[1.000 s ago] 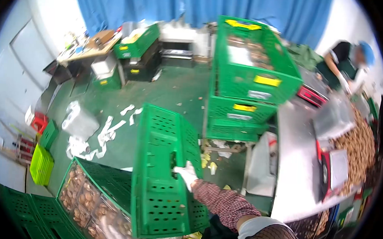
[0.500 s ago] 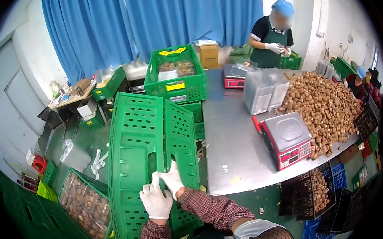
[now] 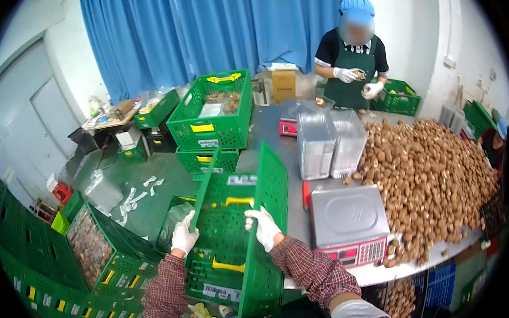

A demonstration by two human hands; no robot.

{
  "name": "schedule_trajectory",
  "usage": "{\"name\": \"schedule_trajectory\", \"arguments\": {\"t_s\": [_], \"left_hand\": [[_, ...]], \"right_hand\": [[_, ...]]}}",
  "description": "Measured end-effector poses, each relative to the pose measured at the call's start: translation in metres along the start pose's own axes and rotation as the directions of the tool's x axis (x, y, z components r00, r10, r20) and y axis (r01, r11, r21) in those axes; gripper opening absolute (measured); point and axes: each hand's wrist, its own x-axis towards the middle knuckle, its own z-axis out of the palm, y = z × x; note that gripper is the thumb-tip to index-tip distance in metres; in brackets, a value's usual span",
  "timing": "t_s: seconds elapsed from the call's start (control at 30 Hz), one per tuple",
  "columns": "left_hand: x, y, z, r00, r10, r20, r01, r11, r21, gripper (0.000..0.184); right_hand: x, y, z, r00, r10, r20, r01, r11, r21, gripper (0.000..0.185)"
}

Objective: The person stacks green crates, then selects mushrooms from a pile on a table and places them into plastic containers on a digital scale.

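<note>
Green crate (image 3: 268, 257) is standing between the wearer's hands in the head view, at the left side of the metal table (image 3: 265, 125); can't tell what is bearing it. Table top is showing grey; green floor (image 3: 161, 174) is spreading to the left, white scraps (image 3: 130, 201) lying on it, and blue curtain (image 3: 215, 30) is hanging along the back. Counting: two scales (image 3: 349, 218), one near, one far, are sitting on the table; two stacks of clear trays (image 3: 314, 148) are standing side by side between them; one big heap of brown mushrooms (image 3: 432, 168) is covering the right part; one cardboard box (image 3: 283, 85) is standing beyond the table. Two other people are showing: one co-worker (image 3: 353, 86) in an apron behind the table, one partly visible person (image 3: 491, 142) at the right edge. Two yellow handles (image 3: 229, 266) are showing on the crate. Right hand (image 3: 262, 224) is reaching forward, half closed, fingers hooking over the crate's right wall; left hand (image 3: 184, 235) is angling upward, fingers partly bent, touching the left wall, can't tell whether it is gripping. Plaid sleeves (image 3: 312, 271) are coming in from below.
</note>
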Motion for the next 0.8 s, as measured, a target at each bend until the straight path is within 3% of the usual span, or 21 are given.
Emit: {"name": "schedule_trajectory", "arguments": {"t_s": [0.03, 0.1, 0.2, 0.23, 0.37, 0.4, 0.43, 0.5, 0.53, 0.6, 0.63, 0.67, 0.7, 0.73, 0.77, 0.8], "left_hand": [[0.001, 0.003, 0.008, 0.996, -0.055, 0.072, 0.056, 0.998, 0.002, 0.072], [-0.007, 0.022, 0.008, 1.000, -0.010, -0.013, 0.014, 0.952, 0.306, 0.068], [-0.010, 0.028, 0.000, 0.996, -0.018, -0.093, 0.050, 0.934, 0.353, 0.064], [-0.010, 0.026, -0.001, 0.993, -0.042, -0.110, 0.079, 0.932, 0.354, 0.062], [-0.009, 0.022, -0.018, 0.938, -0.152, -0.311, 0.256, 0.909, 0.328, 0.060], [-0.012, 0.019, -0.026, 0.896, -0.262, -0.358, 0.361, 0.900, 0.243, 0.059], [-0.013, 0.016, -0.032, 0.859, -0.412, -0.303, 0.470, 0.870, 0.151, 0.058], [-0.016, 0.015, -0.019, 0.856, -0.329, -0.400, 0.427, 0.884, 0.188, 0.057], [-0.017, 0.030, -0.012, 0.883, -0.135, -0.450, 0.295, 0.905, 0.307, 0.058], [-0.036, 0.089, -0.008, 0.831, 0.225, -0.509, 0.111, 0.829, 0.548, 0.057], [-0.048, 0.115, -0.006, 0.832, 0.242, -0.499, 0.046, 0.866, 0.498, 0.053], [-0.061, 0.134, 0.003, 0.839, 0.238, -0.489, 0.009, 0.893, 0.450, 0.045], [-0.072, 0.141, 0.023, 0.892, 0.172, -0.418, 0.003, 0.922, 0.386, 0.046], [-0.085, 0.150, 0.045, 0.912, 0.205, -0.355, -0.076, 0.936, 0.344, 0.041], [-0.099, 0.154, 0.073, 0.971, 0.119, -0.210, -0.054, 0.955, 0.292, 0.042], [-0.114, 0.156, 0.105, 0.969, 0.139, -0.202, -0.075, 0.952, 0.296, 0.048]], "right_hand": [[0.010, -0.010, -0.021, 0.998, 0.065, 0.008, -0.065, 0.997, 0.035, 0.043], [-0.011, -0.034, -0.035, 0.996, 0.090, 0.015, -0.090, 0.996, -0.001, 0.041], [-0.020, -0.075, -0.078, 0.982, 0.146, 0.118, -0.145, 0.989, -0.024, 0.028], [-0.037, -0.092, -0.089, 0.950, 0.233, 0.209, -0.247, 0.968, 0.043, 0.025], [-0.082, -0.115, -0.099, 0.935, 0.298, 0.191, -0.277, 0.952, -0.127, 0.028], [-0.086, -0.118, -0.103, 0.941, 0.299, 0.156, -0.276, 0.949, -0.155, 0.028], [-0.084, -0.123, -0.118, 0.919, 0.317, 0.233, -0.296, 0.948, -0.119, 0.033], [-0.094, -0.135, -0.126, 0.919, 0.352, 0.176, -0.289, 0.908, -0.304, 0.040], [-0.098, -0.141, -0.125, 0.889, 0.401, 0.221, -0.289, 0.866, -0.409, 0.047], [-0.086, -0.162, -0.150, 0.795, 0.539, 0.280, -0.210, 0.677, -0.705, 0.040], [-0.077, -0.178, -0.151, 0.740, 0.600, 0.303, -0.141, 0.579, -0.803, 0.035], [-0.076, -0.196, -0.132, 0.812, 0.481, 0.331, 0.170, 0.348, -0.922, 0.032], [-0.064, -0.211, -0.119, 0.887, 0.191, 0.420, 0.460, -0.297, -0.837, 0.032], [-0.067, -0.221, -0.071, 0.742, -0.021, 0.671, 0.554, -0.544, -0.630, 0.029], [-0.053, -0.220, -0.040, 0.712, -0.035, 0.701, 0.613, -0.457, -0.645, 0.024], [-0.046, -0.217, -0.003, 0.576, 0.071, 0.814, 0.764, -0.400, -0.506, 0.020]]}}
